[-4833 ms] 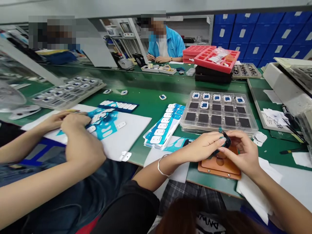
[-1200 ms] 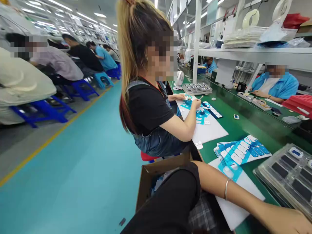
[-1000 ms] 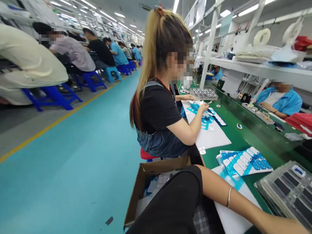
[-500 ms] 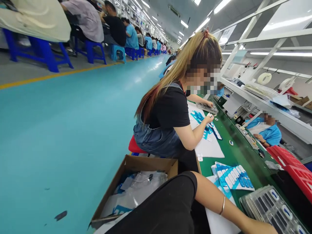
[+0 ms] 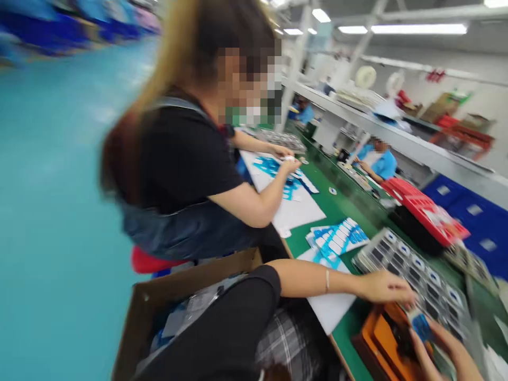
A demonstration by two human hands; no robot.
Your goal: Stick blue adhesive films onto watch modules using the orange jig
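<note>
My left hand (image 5: pixel 391 288), a bracelet on its wrist, reaches over the bench with its fingers curled together. Its fingertips are at the upper end of a small white-and-blue piece (image 5: pixel 421 325); whether they pinch anything is hidden. From the lower right, my right hand (image 5: pixel 448 349) grips that piece between thumb and fingers. Below both hands stands an orange fixture (image 5: pixel 377 338) with dark parts on it. Behind them lies a clear compartment tray (image 5: pixel 416 264) of dark pieces and white-and-blue pieces.
Blue-and-white sticker sheets (image 5: pixel 341 238) lie on the green bench (image 5: pixel 305 233). A co-worker (image 5: pixel 186 153) sits close on the left, hands over a white mat (image 5: pixel 301 214). An open carton (image 5: pixel 194 275) stands beside my leg. Red trays (image 5: pixel 424 206) are stacked beyond the compartment tray.
The view has swung right and nearer the bench. My right hand and the orange fixture have come into sight, and my left hand now shows whole, beside the white-and-blue piece.
</note>
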